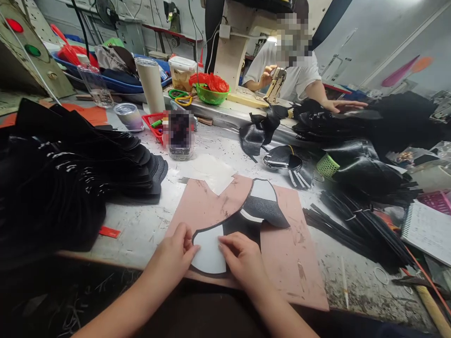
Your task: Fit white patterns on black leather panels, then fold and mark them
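Pressing down on a white-faced, black-edged cut piece (210,253), a worker's left hand (174,256) and right hand (243,258) meet over a pink work mat (299,244) at the near edge of a scuffed grey bench (141,225). The left hand pinches the piece's left rim between thumb and fingers; the right hand rests its fingertips flat on the piece's right side, not closed around it. The piece lies between and just beyond both hands, its rounded white end nearest the worker and its far end curving away across the mat, where a black textured flap (262,209) folds over it. Left of the mat, a tall fanned stack of black cut pieces (70,173) fills the bench, with a small red tag (109,232) near its foot. Beyond the mat lies a pale paper sheet (211,171), and farther back a glass jar (179,136). Right of the mat, bundles of black strips (355,225) lie beside a spiral notebook (428,230). Across the bench, another person in a white shirt (299,75) works at a sewing machine (276,84), one hand (343,106) resting on heaped black material.
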`<state>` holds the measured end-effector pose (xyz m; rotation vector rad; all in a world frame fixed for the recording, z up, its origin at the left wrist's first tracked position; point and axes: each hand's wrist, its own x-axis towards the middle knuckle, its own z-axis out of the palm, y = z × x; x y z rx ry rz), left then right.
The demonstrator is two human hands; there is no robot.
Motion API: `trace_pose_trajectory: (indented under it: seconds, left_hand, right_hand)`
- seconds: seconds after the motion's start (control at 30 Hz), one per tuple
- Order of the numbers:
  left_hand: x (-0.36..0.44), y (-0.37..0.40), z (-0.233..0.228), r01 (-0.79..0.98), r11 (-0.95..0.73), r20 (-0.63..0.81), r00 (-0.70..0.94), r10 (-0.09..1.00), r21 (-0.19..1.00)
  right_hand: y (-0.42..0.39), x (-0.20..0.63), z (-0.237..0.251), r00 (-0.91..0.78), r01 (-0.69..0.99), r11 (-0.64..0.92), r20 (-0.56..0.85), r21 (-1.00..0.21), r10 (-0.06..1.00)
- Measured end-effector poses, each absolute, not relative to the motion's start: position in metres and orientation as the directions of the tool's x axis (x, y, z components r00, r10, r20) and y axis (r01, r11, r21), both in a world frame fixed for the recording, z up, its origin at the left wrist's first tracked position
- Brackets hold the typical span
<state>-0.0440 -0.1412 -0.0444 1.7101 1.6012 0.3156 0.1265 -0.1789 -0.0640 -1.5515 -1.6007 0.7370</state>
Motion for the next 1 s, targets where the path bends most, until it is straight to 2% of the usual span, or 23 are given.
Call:
trace_pose_trajectory:
  seconds: [0.7, 0.77, 0.87, 1.0]
  left_hand:
    - [-0.039, -0.136, -0.046, 0.836, -0.062, -0.315, 0.273, 0.909, 0.546]
    - [-0.039, -0.136, -0.046, 0.868, -0.121, -0.310, 0.298, 0.903, 0.481]
    - [-0.042, -0.134, -0.049, 0.879, -0.338, -0.215, 0.421, 0.881, 0.336]
    - [-0.055, -0.131, -0.058, 0.757, -0.611, -0.042, 0.635, 0.771, 0.232]
  right_hand:
    - [-0.170, 0.130, -0.064, 0.024, 0.601, 0.018, 0.040, -0.799, 0.999]
    - [-0.170, 0.128, -0.064, 0.013, 0.676, 0.038, 0.064, -0.736, 0.998]
    - [-0.171, 0.127, -0.062, -0.010, 0.826, 0.074, 0.117, -0.559, 0.993]
    - [-0.172, 0.130, -0.055, -0.133, 0.930, 0.145, 0.057, -0.338, 0.989]
